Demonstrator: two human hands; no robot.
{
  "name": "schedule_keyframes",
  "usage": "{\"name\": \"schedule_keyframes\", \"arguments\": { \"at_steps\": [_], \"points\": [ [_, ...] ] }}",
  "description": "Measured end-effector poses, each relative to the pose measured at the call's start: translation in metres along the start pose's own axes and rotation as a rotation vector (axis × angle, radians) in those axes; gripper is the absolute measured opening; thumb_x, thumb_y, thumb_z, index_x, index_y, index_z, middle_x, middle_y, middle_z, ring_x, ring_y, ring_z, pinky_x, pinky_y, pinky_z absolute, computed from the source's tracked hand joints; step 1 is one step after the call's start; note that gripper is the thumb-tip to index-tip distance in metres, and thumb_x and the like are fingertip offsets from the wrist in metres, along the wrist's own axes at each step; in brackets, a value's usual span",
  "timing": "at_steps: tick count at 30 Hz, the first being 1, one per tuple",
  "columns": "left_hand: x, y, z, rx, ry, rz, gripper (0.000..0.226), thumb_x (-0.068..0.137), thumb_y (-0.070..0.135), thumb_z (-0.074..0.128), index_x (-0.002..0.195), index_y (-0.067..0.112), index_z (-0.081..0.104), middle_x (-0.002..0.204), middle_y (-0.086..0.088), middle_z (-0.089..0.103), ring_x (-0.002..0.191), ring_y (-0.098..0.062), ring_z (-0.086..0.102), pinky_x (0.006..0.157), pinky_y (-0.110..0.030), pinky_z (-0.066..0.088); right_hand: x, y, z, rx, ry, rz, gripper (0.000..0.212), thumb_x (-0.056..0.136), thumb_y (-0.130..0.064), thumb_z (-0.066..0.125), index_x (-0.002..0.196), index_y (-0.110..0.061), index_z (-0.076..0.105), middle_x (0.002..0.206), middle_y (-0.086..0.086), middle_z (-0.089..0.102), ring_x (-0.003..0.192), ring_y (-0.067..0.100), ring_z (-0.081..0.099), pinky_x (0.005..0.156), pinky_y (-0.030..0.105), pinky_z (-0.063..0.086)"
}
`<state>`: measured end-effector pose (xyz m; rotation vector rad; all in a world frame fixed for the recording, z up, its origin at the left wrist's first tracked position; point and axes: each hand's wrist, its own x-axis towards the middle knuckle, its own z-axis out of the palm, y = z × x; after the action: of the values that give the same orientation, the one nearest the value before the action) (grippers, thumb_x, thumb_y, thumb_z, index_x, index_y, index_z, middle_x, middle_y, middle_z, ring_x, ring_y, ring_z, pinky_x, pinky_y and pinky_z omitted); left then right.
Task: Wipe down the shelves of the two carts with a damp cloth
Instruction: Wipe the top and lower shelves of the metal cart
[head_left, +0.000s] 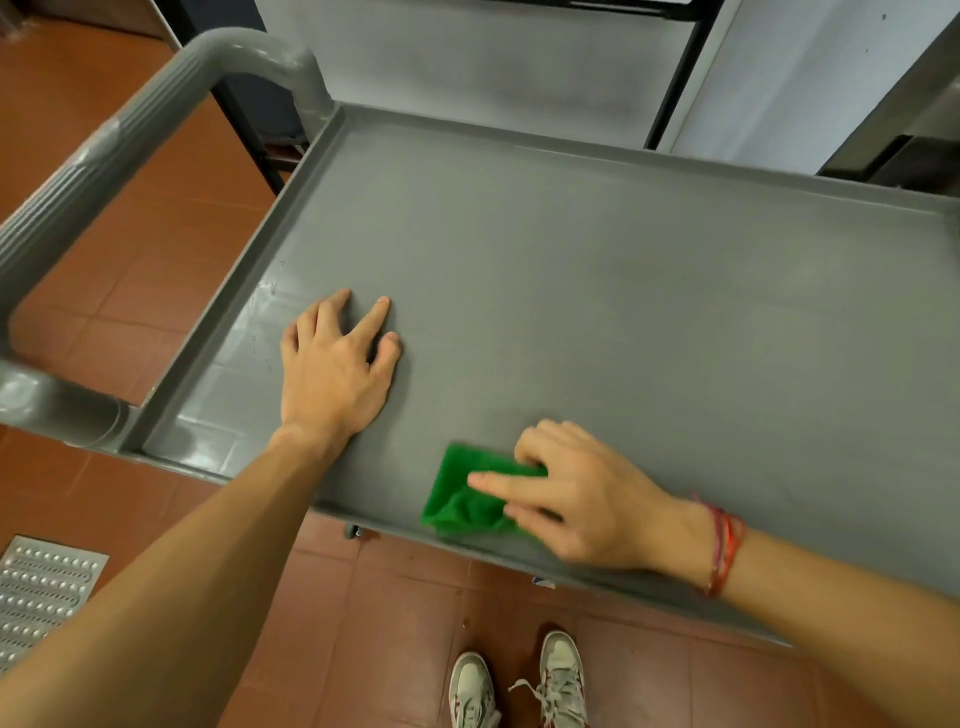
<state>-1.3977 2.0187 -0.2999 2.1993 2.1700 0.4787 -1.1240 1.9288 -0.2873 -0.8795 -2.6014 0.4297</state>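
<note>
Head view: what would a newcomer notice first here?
The bright green cloth, gripped by the right hand at the near edge of the grey cart shelf. Next, the left hand lying flat on the shelf's left part, beside wet-looking streaks.

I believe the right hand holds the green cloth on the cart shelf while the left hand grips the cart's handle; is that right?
Not quite: in the head view the left hand rests flat on the shelf, apart from the handle. The right hand does hold the green cloth on the shelf.
</note>
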Motion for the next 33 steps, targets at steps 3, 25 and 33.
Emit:
{"name": "schedule_keyframes", "arguments": {
  "at_steps": [3,25,33],
  "points": [
    [0.0,0.0,0.0,-0.007,-0.006,-0.005,0.05,0.096,0.048,0.038,0.138,0.028,0.057,0.142,-0.013,0.046,0.133,-0.033,0.037,0.111,-0.05,0.028,0.012,0.046,-0.009,-0.098,0.118,0.147,0.04,0.095,-0.034,0.053,0.132,-0.024,0.064,0.084,0.009,0.05,0.072,0.028,0.049,0.064,0.037,0.043],
    [0.05,0.076,0.026,-0.217,-0.004,-0.006,0.045,0.096,0.017,0.044,0.14,0.011,0.05,0.14,-0.012,0.05,0.13,-0.032,0.042,0.113,-0.052,0.028,0.008,0.057,-0.017,-0.122,0.09,0.105,0.04,0.095,-0.038,0.052,0.13,-0.026,0.066,0.082,0.007,0.051,0.072,0.026,0.047,0.063,0.035,0.037],
    [0.046,0.08,0.026,-0.173,0.022,-0.025,0.045,0.094,0.02,0.041,0.135,0.007,0.051,0.142,-0.011,0.05,0.132,-0.029,0.04,0.115,-0.05,0.027,0.052,0.152,-0.047,-0.193,0.316,0.601,0.053,0.09,-0.046,0.038,0.131,-0.026,0.065,0.081,0.005,0.042,0.076,0.032,0.05,0.066,0.044,0.046]
  ]
}}
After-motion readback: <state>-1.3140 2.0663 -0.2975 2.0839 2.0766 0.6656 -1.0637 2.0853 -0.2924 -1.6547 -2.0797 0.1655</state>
